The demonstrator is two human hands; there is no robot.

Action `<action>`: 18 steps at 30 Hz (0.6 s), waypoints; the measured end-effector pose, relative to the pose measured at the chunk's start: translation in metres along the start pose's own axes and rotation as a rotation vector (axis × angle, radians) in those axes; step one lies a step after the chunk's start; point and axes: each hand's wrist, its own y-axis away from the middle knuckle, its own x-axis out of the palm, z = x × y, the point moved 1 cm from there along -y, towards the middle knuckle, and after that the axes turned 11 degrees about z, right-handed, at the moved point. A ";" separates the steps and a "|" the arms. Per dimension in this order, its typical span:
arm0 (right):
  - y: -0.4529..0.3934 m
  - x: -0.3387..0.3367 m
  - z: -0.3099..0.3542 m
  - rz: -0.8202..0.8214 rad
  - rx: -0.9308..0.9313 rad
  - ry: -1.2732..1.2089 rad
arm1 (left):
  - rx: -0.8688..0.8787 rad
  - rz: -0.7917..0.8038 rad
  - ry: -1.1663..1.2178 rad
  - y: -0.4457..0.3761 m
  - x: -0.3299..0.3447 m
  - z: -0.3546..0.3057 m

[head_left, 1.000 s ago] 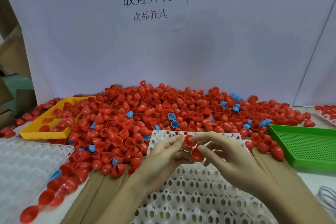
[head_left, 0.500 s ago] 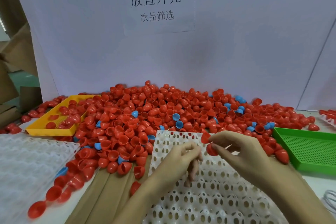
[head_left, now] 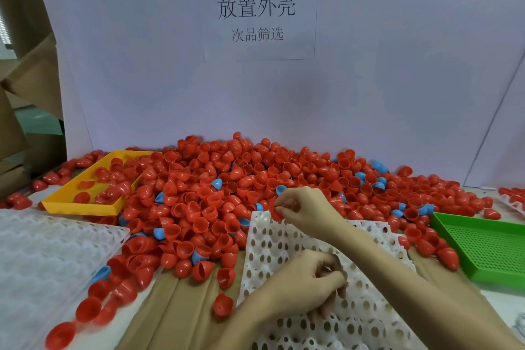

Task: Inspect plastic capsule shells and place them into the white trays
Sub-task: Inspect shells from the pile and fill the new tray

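Reaching to the far edge of the white tray (head_left: 369, 301), your right hand (head_left: 305, 209) pinches red shells (head_left: 279, 211) beside the heap (head_left: 227, 193), close for quick picking. Your left hand (head_left: 306, 283) hovers curled over the tray holes; whether it holds a shell, I cannot tell.

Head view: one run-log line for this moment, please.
right hand: pinching red plastic capsule shell at pile edge | left hand: curled over white perforated tray

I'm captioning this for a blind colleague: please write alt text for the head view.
The right hand pinches red shells at the pile's edge, while the left hand curls over the white holed tray. Yellow tray left, green tray right.
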 end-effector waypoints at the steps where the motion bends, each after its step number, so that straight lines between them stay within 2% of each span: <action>1: -0.009 0.004 0.002 0.011 0.001 0.014 | 0.001 0.001 0.004 0.000 0.000 0.000; 8: -0.040 0.020 0.008 0.138 0.033 0.126 | -0.020 0.003 0.026 0.001 -0.002 -0.001; 18: -0.037 0.018 0.016 0.225 -0.014 0.336 | -0.020 0.009 0.016 -0.001 -0.002 0.002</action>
